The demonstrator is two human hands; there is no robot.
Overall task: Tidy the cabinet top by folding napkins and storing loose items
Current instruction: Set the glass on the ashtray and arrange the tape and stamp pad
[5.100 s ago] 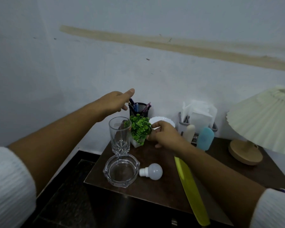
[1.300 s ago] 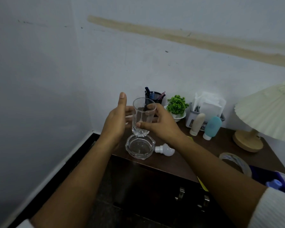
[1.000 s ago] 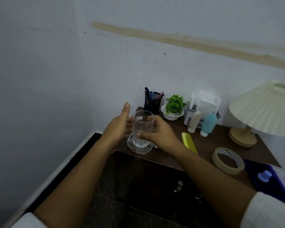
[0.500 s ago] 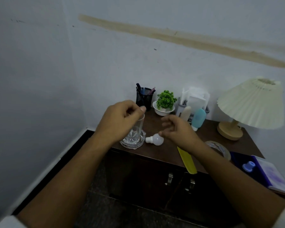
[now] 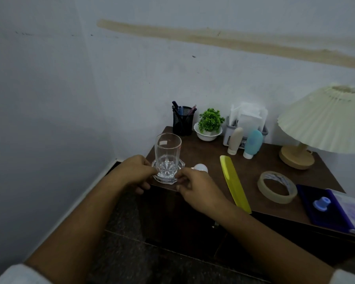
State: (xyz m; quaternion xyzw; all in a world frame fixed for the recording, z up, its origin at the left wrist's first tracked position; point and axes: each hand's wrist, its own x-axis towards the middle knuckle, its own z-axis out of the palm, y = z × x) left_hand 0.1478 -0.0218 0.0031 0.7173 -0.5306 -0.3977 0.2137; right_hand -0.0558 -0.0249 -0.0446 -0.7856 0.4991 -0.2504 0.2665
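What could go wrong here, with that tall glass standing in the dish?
The tumbler stands loose in the octagonal glass dish at the front corner of the cabinet top; shifting the dish could topple it. The light bulb beside the right hand might roll. The yellow comb overhangs the edge and could fall.

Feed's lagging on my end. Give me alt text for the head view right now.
The left grip and right grip hold either side of a glass dish with a tall glass standing in it, at the front left corner of the cabinet top. Nearby are a bulb, comb, tape roll, pen cup, plant, napkins and lamp.
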